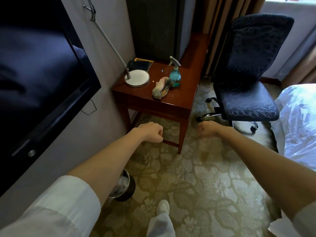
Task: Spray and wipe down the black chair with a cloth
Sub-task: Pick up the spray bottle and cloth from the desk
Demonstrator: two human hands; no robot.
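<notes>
Nearby: table holds bottle, cloth | chair beside | left grip, right grip curled, empty

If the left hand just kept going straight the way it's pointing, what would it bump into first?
Most likely the wooden table: the left hand is aimed at its front edge and near leg, with nothing between them. Depth is hard to judge, so it might pass under the top instead.

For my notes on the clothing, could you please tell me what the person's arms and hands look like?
Both arms wear white sleeves, the left sleeve and the right sleeve, which end near the elbows and leave the forearms bare. The left hand and right hand are bare too: no gloves, and no watch or bracelet shows at the wrists.
</notes>
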